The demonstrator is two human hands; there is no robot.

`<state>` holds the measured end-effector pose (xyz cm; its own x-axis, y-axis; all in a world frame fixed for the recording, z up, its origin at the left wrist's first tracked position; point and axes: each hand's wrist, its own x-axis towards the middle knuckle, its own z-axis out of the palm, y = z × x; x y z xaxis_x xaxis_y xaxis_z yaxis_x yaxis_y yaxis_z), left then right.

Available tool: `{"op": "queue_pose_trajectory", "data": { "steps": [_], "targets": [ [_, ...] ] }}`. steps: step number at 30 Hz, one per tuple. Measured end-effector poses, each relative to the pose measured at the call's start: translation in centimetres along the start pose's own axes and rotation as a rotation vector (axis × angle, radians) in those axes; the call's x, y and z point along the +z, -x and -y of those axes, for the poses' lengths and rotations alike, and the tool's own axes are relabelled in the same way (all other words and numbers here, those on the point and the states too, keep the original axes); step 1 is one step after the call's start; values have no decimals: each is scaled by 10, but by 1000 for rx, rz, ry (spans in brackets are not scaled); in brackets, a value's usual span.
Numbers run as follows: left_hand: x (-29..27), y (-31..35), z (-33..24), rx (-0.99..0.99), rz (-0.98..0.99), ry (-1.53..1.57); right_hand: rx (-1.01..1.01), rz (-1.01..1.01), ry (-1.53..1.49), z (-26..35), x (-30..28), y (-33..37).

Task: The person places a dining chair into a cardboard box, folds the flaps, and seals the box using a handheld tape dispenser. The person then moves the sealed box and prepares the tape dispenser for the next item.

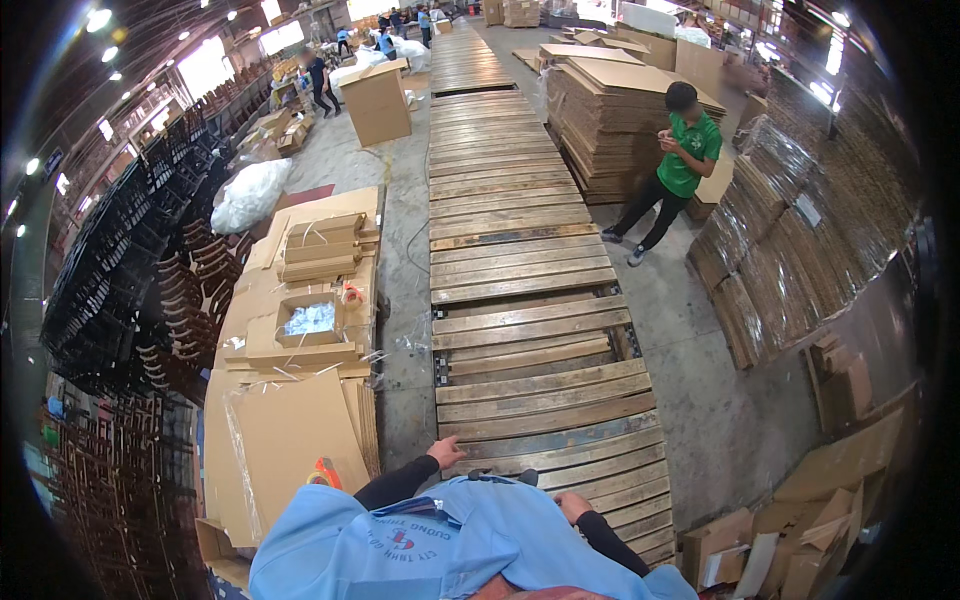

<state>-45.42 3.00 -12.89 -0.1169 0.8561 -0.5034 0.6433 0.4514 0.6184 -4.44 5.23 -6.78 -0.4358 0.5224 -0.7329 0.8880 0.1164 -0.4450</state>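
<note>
My left hand (446, 453) is at the left edge of a long wooden slatted conveyor (540, 405), its fingers stretched out over the slats with nothing in them. Close to my body, my right hand (572, 506) rests at the near slats; its fingers are too hidden to show whether it is open or closed. Both forearms wear dark sleeves. Left of my left arm, an orange tape dispenser (323, 472) lies on flat cardboard sheets (290, 430). Farther along that side, a small open carton (308, 320) contains blue-white packets, beside a roll of tape (351, 293).
A person in a green shirt (690, 155) stands right of the conveyor, near stacked cardboard (605, 130). Plastic-wrapped cardboard (790, 230) rises at the right. Loose cardboard pieces (800, 530) lie lower right. Dark chair-like frames (130, 240) line the left. A gap crosses the slats (530, 355).
</note>
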Motion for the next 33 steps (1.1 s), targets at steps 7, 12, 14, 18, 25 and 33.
{"op": "queue_pose_trajectory", "data": {
  "steps": [7,12,14,18,25,33],
  "targets": [
    [-3,33,26,-126,92,-46,-61,290,-244,24,-27,10],
    [-11,45,36,-225,58,-47,-16,427,-209,23,-35,4],
    [-10,38,42,-190,0,-66,-63,488,-230,15,-34,-8],
    [-2,41,39,-163,-38,-12,55,605,-531,-17,-34,-24],
    [9,37,32,-138,-116,18,29,656,-943,-74,-11,-35],
    [20,70,49,-331,-180,112,125,295,-999,-50,-18,5]
  ]
}}
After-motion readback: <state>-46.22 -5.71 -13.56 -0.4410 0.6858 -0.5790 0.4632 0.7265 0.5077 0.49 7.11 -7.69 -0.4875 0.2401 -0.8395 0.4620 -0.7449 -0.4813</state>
